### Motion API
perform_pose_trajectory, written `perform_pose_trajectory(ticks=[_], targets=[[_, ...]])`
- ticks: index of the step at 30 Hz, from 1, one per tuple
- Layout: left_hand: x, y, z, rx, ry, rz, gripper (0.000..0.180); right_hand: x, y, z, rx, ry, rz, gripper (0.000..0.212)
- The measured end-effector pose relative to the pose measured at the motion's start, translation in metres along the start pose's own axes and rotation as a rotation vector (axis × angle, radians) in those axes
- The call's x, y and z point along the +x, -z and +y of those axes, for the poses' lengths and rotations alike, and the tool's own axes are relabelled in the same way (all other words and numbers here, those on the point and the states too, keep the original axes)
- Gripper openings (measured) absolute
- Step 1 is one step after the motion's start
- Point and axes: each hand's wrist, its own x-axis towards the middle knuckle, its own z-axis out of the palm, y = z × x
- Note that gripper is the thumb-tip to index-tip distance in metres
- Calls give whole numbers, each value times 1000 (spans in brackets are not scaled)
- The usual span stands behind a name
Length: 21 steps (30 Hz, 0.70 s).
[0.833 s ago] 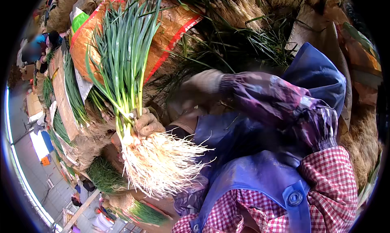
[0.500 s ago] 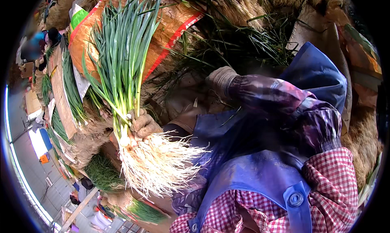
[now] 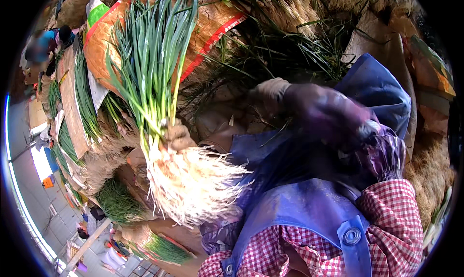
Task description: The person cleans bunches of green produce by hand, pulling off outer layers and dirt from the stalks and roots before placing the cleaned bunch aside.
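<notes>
My left hand (image 3: 179, 136), in a dirty tan glove, is closed round a bunch of green onions (image 3: 157, 59) just above the roots. The long green leaves point up and away, and the pale, stringy roots (image 3: 193, 185) fan out below the hand toward my lap. My right hand (image 3: 271, 89), also gloved, is by the loose green leaves (image 3: 299, 50) beyond my lap. Motion smears that hand and its dark purple sleeve, and its fingers cannot be made out. The blue apron (image 3: 295, 204) covers my front and lap.
An orange woven sack (image 3: 99, 59) with a red edge lies behind the bunch. More green onions (image 3: 86, 100) lie in rows at the left, beside a long board (image 3: 73, 113). Root-heavy bundles (image 3: 295, 11) are stacked at the far side. Another person (image 3: 41, 50) is at the far left.
The bunch in my left hand has shifted slightly to the right and up. My right forearm has moved and is blurred, with the hand a little further right.
</notes>
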Motion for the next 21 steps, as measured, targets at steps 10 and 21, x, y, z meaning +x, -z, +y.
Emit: perform_pose_trajectory(ticks=[10,21], targets=[[97,13,2,249,-83,186,33,-103,-38,-94,695,201,-157,49],[180,5,-18,178,-41,-30,40,-206,-9,-86,-38,102,545,27]])
